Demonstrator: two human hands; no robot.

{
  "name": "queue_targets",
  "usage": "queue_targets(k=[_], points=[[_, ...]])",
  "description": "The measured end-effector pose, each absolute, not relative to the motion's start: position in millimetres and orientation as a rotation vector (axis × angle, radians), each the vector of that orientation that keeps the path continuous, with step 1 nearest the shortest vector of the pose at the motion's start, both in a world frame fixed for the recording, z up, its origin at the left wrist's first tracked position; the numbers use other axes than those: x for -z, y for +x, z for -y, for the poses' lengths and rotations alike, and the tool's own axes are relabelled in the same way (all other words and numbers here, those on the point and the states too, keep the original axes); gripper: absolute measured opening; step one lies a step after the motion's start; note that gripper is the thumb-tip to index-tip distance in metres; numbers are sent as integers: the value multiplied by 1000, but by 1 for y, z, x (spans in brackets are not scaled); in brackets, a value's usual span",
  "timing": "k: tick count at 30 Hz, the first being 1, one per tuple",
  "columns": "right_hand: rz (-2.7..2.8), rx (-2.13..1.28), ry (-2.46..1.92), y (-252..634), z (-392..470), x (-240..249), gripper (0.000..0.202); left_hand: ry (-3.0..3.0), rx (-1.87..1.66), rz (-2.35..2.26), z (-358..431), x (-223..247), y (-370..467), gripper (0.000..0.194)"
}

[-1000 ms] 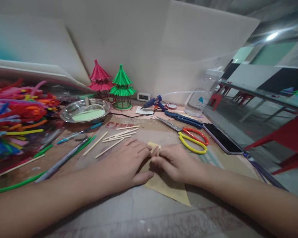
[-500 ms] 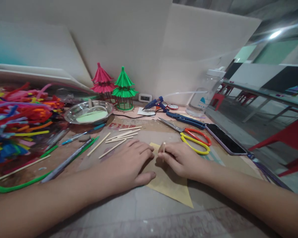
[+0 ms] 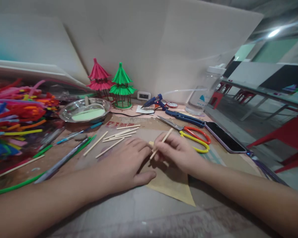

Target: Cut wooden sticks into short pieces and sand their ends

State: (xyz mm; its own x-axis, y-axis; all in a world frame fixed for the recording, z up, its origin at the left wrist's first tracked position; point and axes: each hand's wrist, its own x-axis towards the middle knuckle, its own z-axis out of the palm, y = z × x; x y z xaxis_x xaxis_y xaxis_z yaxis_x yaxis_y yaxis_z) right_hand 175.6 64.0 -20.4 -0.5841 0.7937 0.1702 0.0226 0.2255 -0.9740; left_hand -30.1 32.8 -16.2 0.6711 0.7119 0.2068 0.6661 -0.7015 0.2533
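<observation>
My right hand [image 3: 175, 150] pinches a short wooden stick [image 3: 167, 136], which slants down to the left above a yellow paper sheet [image 3: 175, 190]. My left hand [image 3: 132, 162] lies flat at the sheet's left edge, thumb apart from the other fingers, with nothing seen in it. Several loose sticks [image 3: 120, 133] rest just beyond my left fingers. Scissors [image 3: 197, 140] with red and yellow handles lie behind my right hand.
Colourful pipe cleaners [image 3: 17, 115] are heaped at the left, beside a metal plate [image 3: 64, 114]. Farther back stand red [image 3: 99, 77] and green [image 3: 122, 84] pagoda models, a glue gun [image 3: 155, 101] and a bottle [image 3: 201, 96]. A phone [image 3: 224, 137] lies right.
My right hand has risen a little, and the stick in it has turned from nearly end-on to slanting, showing its length. My left hand stays about where it was.
</observation>
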Motion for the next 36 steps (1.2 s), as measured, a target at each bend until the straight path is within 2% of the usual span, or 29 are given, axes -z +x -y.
queue_targets(k=[5,8,14,24,36], points=[[1285,-1839,-630,182,-79,19,29,2532,-827,-1053,-38,19,-33,12],[1214,-1931,-601,182,-79,20,28,2486,-983,-998,-39,19,-33,14],[1199,-2004,-558,180,-74,23,22,2477,-1068,-983,-38,17,-33,10],[1296,-1947,-588,179,-72,24,23,2466,-1084,-968,-38,14,-32,5],[1381,-1785,-620,179,-70,26,33,2510,-1037,-958,-36,12,-33,15]])
